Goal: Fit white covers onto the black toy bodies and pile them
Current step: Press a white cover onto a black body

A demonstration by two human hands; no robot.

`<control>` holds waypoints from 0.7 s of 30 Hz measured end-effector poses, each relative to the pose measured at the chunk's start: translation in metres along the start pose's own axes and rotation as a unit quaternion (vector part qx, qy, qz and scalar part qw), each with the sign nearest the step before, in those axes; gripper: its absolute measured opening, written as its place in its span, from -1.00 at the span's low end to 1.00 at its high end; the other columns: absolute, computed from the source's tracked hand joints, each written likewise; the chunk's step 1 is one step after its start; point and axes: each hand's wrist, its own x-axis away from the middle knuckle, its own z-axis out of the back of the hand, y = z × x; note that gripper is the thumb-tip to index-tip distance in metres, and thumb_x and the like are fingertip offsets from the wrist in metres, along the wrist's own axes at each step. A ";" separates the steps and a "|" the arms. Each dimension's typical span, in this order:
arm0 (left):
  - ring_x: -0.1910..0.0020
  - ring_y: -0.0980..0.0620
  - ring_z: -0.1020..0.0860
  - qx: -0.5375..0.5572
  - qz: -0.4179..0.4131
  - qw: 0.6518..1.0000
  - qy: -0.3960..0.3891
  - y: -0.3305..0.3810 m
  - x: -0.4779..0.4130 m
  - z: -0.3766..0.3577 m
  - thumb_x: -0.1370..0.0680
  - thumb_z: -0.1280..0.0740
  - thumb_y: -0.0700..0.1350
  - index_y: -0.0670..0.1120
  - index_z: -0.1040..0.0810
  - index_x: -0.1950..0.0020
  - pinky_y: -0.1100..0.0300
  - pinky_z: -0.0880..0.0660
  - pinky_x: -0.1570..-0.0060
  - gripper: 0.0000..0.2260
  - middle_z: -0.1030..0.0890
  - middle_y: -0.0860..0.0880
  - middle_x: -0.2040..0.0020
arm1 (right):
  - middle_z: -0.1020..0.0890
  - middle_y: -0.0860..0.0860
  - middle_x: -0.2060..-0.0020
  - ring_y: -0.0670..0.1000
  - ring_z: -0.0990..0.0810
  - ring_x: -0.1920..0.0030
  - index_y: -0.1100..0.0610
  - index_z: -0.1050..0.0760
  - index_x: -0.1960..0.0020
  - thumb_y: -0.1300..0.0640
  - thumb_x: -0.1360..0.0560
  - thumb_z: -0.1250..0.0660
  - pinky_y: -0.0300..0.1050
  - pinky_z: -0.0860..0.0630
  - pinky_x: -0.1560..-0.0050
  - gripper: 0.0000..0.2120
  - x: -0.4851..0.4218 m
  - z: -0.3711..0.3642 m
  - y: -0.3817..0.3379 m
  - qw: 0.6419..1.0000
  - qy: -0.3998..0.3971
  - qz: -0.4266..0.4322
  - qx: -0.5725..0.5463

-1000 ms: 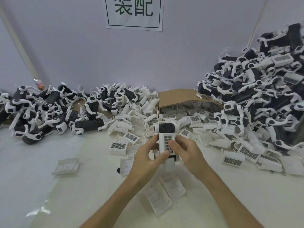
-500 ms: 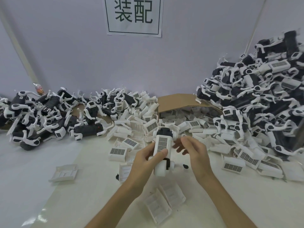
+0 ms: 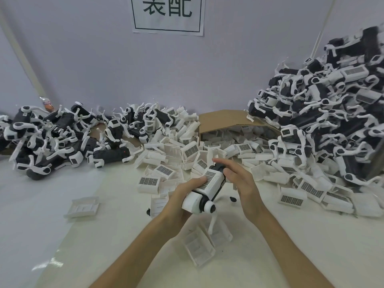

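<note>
Toy body (image 3: 208,182) within left grip (image 3: 183,198)

White paper sign (image 3: 168,15) on back wall (image 3: 83,59), thin dark border: two large dark characters, tops cut by frame edge, read 装配. Grid stickers on white covers (image 3: 148,182): nothing legible.
</note>
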 end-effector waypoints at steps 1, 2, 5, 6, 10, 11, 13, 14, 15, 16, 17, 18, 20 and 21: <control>-0.06 0.02 -0.64 0.005 0.004 1.000 0.000 0.000 -0.001 0.000 -0.40 -0.45 0.09 -0.08 -0.72 -0.14 0.23 -0.60 0.08 -0.61 -0.67 -0.11 -0.10 | -0.68 -0.15 -0.04 -0.22 -0.58 -0.04 0.04 -0.59 -0.23 0.09 -0.53 -0.19 -0.45 -0.42 0.05 -0.67 0.000 0.001 0.000 1.000 -0.002 -0.003 -0.004; -0.04 0.03 -0.64 0.009 0.005 1.000 0.000 -0.001 -0.001 0.000 -0.42 -0.45 0.07 -0.08 -0.72 -0.14 0.23 -0.60 0.11 -0.64 -0.68 -0.11 -0.10 | -0.68 -0.13 -0.06 -0.16 -0.59 -0.07 0.03 -0.59 -0.24 0.07 -0.53 -0.19 -0.39 -0.44 0.02 -0.66 -0.001 0.002 0.001 1.000 -0.003 -0.008 -0.006; 0.07 0.07 -0.67 0.029 -0.005 1.000 0.003 -0.001 -0.001 0.001 -0.53 -0.35 0.07 -0.05 -0.73 -0.11 0.22 -0.56 0.21 -0.70 -0.71 -0.08 -0.03 | -0.67 -0.09 -0.10 0.01 -0.57 -0.12 -0.05 -0.62 -0.21 -0.01 -0.51 -0.25 -0.12 -0.47 -0.04 -0.68 -0.002 0.002 0.003 1.000 0.000 -0.025 -0.002; 0.09 0.07 -0.67 0.040 -0.007 0.999 0.009 -0.001 -0.002 0.001 -0.55 -0.32 0.11 -0.05 -0.74 -0.09 0.18 -0.56 0.16 -0.68 -0.71 -0.07 -0.01 | -0.67 -0.10 -0.09 -0.01 -0.58 -0.12 -0.10 -0.63 -0.18 -0.06 -0.49 -0.28 -0.14 -0.48 -0.01 -0.70 -0.002 0.001 0.003 1.000 0.002 -0.026 -0.001; 0.22 -0.03 -0.69 0.142 -0.012 0.989 0.032 0.002 -0.006 0.004 -0.56 -0.20 0.24 -0.14 -0.77 0.03 0.07 -0.60 0.12 -0.48 -0.71 -0.15 0.08 | -0.67 -0.06 -0.03 -0.02 -0.62 -0.08 -0.12 -0.64 -0.10 -0.15 -0.47 -0.35 -0.14 -0.56 0.00 -0.74 -0.003 -0.002 0.002 0.999 0.023 -0.035 -0.020; 0.27 -0.05 -0.67 0.164 -0.022 0.986 0.036 0.003 -0.007 0.006 -0.57 -0.17 0.25 -0.16 -0.76 0.03 0.05 -0.60 0.08 -0.45 -0.70 -0.16 0.11 | -0.66 0.02 -0.04 0.06 -0.64 -0.07 -0.06 -0.62 -0.13 -0.14 -0.48 -0.36 -0.05 -0.58 0.00 -0.72 -0.003 -0.001 0.003 0.998 0.026 -0.049 -0.036; 0.32 -0.05 -0.60 0.190 -0.048 0.980 0.044 0.003 -0.008 0.009 -0.57 -0.19 0.26 -0.18 -0.70 -0.08 -0.02 -0.57 -0.01 -0.45 -0.64 -0.16 0.19 | -0.65 0.12 -0.06 0.17 -0.68 0.02 0.00 -0.58 -0.18 -0.17 -0.47 -0.37 -0.01 -0.58 0.06 -0.63 -0.003 -0.002 0.003 0.994 0.012 -0.080 -0.069; 0.32 -0.06 -0.58 0.202 -0.055 0.977 0.047 0.003 -0.009 0.010 -0.55 -0.23 0.26 -0.19 -0.68 -0.09 -0.03 -0.58 -0.02 -0.47 -0.61 -0.16 0.23 | -0.66 0.12 -0.04 0.16 -0.69 0.08 -0.02 -0.58 -0.18 -0.20 -0.45 -0.36 -0.02 -0.57 0.10 -0.61 -0.003 -0.002 0.002 0.992 -0.003 -0.094 -0.078; 0.31 -0.06 -0.57 0.214 -0.057 0.974 0.052 0.002 -0.009 0.012 -0.53 -0.27 0.26 -0.19 -0.68 -0.05 -0.03 -0.59 -0.02 -0.49 -0.59 -0.15 0.26 | -0.67 0.10 0.01 0.14 -0.68 0.13 -0.04 -0.59 -0.17 -0.22 -0.44 -0.35 0.01 -0.54 0.10 -0.61 -0.003 -0.003 0.002 0.991 -0.017 -0.106 -0.085; 0.30 -0.07 -0.57 0.222 -0.057 0.972 0.057 0.002 -0.008 0.012 -0.51 -0.31 0.25 -0.19 -0.69 0.01 -0.03 -0.59 -0.01 -0.51 -0.58 -0.15 0.27 | -0.66 0.10 0.07 0.13 -0.67 0.15 -0.04 -0.60 -0.15 -0.22 -0.44 -0.34 0.05 -0.52 0.09 -0.62 -0.003 -0.003 0.003 0.989 -0.027 -0.115 -0.093; 0.29 -0.07 -0.57 0.224 -0.057 0.971 0.056 0.002 -0.008 0.013 -0.50 -0.34 0.24 -0.18 -0.69 0.05 -0.02 -0.59 0.00 -0.53 -0.58 -0.15 0.27 | -0.66 0.11 0.11 0.14 -0.66 0.16 -0.02 -0.60 -0.14 -0.21 -0.48 -0.32 0.09 -0.51 0.07 -0.64 -0.003 -0.003 0.003 0.986 -0.035 -0.120 -0.110; 0.27 -0.06 -0.57 0.222 -0.057 0.972 0.052 0.002 -0.008 0.014 -0.50 -0.36 0.22 -0.18 -0.68 0.06 0.00 -0.60 0.02 -0.56 -0.58 -0.14 0.26 | -0.65 0.13 0.13 0.14 -0.65 0.16 0.04 -0.60 -0.15 -0.19 -0.54 -0.27 0.09 -0.53 0.06 -0.64 -0.002 -0.002 0.004 0.983 -0.041 -0.123 -0.132; 0.26 -0.06 -0.55 0.220 -0.057 0.973 0.042 0.002 -0.007 0.013 -0.51 -0.37 0.17 -0.19 -0.65 0.07 0.01 -0.61 0.06 -0.61 -0.56 -0.15 0.25 | -0.65 0.14 0.11 0.17 -0.64 0.13 0.20 -0.56 -0.17 -0.09 -0.65 -0.14 0.03 -0.56 0.06 -0.60 -0.003 -0.001 0.004 0.974 -0.035 -0.135 -0.177; 0.27 -0.06 -0.54 0.222 -0.055 0.973 0.041 0.002 -0.007 0.013 -0.52 -0.38 0.13 -0.20 -0.65 0.08 0.01 -0.61 0.08 -0.63 -0.55 -0.16 0.25 | -0.65 0.14 0.08 0.20 -0.62 0.12 0.25 -0.53 -0.16 -0.03 -0.65 -0.11 0.01 -0.57 0.08 -0.60 -0.004 0.000 0.003 0.969 -0.029 -0.144 -0.197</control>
